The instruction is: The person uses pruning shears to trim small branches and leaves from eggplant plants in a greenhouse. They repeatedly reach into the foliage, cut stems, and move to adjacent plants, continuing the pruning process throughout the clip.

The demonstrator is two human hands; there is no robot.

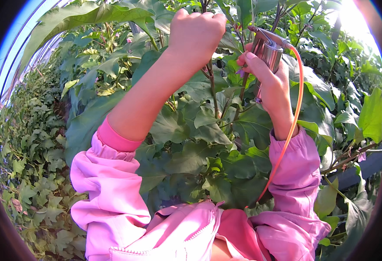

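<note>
My left hand [196, 34] is raised among the upper leaves with its fingers curled into a fist. Its back faces me, so whatever may lie inside the fingers is hidden. In my right hand [271, 76] is a shiny metal hand tool with a cylindrical body [273, 58], perhaps a small sprayer. An orange hose [300, 84] runs from its top fitting down past my right forearm. Between both hands rise dark stems of an eggplant plant [212, 84]. A purple flower [241, 72] hangs just left of my right fingers.
Broad leaves [207, 156] fill the space below my hands. A large leaf [90, 16] arches across the upper left. Leafy plants [41, 163] cover the left side beneath a curved greenhouse frame [6, 58]. At right, a woody branch [349, 158] reaches inward. Bright sun glares at upper right.
</note>
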